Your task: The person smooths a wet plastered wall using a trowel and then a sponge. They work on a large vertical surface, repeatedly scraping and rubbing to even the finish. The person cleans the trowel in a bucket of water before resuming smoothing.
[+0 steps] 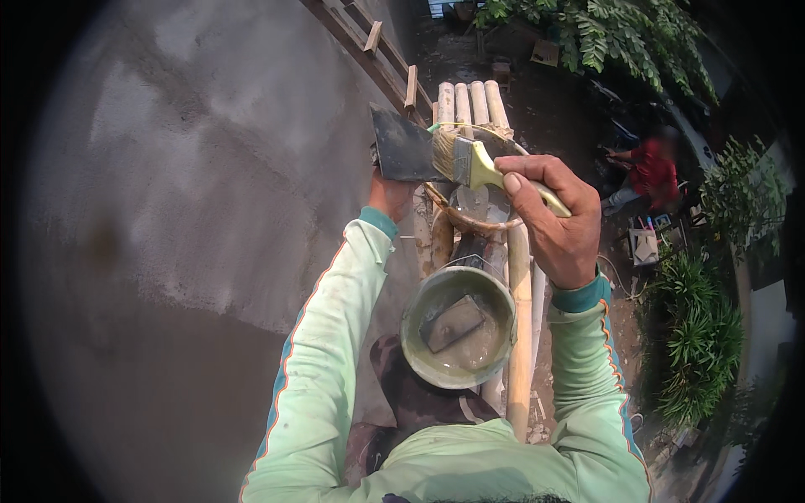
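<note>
My right hand (549,210) pinches the yellow-green handle of a wide paintbrush (482,168), its bristles pointing left. Those bristles meet or overlap the right edge of a dark, flat rectangular trowel (401,144). Behind and below that blade, my left hand (390,197) is closed on the trowel; its fingers and the handle are mostly hidden. Under both tools stands a bucket (489,225) with a stained rim, partly covered by the brush and my right hand. Nearer to me, a grey bucket (411,312) holds wet grey mix with a flat rectangular float (454,324) lying in it.
On my left rises a grey plastered wall (184,193), damp-looking in patches. Bamboo poles (520,335) form a raised platform beneath me. A wooden ladder (369,50) leans at the far side. Well below at right are a person in red (654,172) and green plants (694,335).
</note>
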Demonstrator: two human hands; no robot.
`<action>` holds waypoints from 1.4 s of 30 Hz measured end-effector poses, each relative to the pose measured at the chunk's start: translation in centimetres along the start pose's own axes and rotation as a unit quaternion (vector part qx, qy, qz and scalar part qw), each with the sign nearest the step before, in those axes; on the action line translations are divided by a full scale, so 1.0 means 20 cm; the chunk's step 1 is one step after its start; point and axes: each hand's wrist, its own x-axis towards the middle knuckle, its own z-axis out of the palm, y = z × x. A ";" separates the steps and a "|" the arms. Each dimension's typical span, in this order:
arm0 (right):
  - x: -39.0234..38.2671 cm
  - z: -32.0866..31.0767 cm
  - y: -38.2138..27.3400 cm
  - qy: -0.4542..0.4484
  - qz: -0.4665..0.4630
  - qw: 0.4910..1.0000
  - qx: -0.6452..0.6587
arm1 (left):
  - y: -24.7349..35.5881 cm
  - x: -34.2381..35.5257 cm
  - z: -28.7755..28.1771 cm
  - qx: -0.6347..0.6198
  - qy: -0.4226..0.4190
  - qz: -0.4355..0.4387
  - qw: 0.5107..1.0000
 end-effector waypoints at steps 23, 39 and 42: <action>0.09 0.02 1.07 -0.060 0.174 0.950 -0.253 | -0.06 -0.06 -0.07 -0.086 0.050 0.042 0.994; -0.18 -0.22 0.87 0.068 0.172 0.981 -0.056 | -0.32 0.06 0.32 0.058 0.195 -0.086 0.975; -0.19 -0.27 0.82 0.053 0.198 0.978 -0.039 | -0.18 -0.29 0.27 0.171 0.143 0.029 0.974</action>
